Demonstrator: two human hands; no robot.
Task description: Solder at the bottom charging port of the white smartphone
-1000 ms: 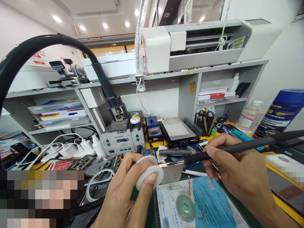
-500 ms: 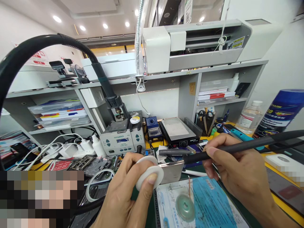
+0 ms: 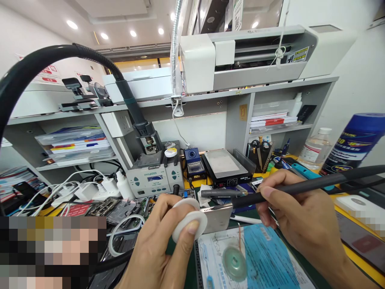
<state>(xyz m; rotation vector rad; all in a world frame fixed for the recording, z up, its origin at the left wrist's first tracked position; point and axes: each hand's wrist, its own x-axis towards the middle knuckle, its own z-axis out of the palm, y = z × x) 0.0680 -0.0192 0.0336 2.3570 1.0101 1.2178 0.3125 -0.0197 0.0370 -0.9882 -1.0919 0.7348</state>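
Note:
A phone with a pale metal back is tilted on edge between my hands. My left hand pinches two white discs at the phone's left end. A thick black pen-shaped tool with a cable is gripped in my right hand, its front end against or just at the phone's upper edge; whether they touch is hard to tell. Below them, a green ring-shaped disc lies on a blue and white printed sheet.
Behind are a grey rework station, a flat heating plate and a small blue device. Circuit boards and cables lie left. A blue spray can and clear bottle stand right. A black hose arches at upper left.

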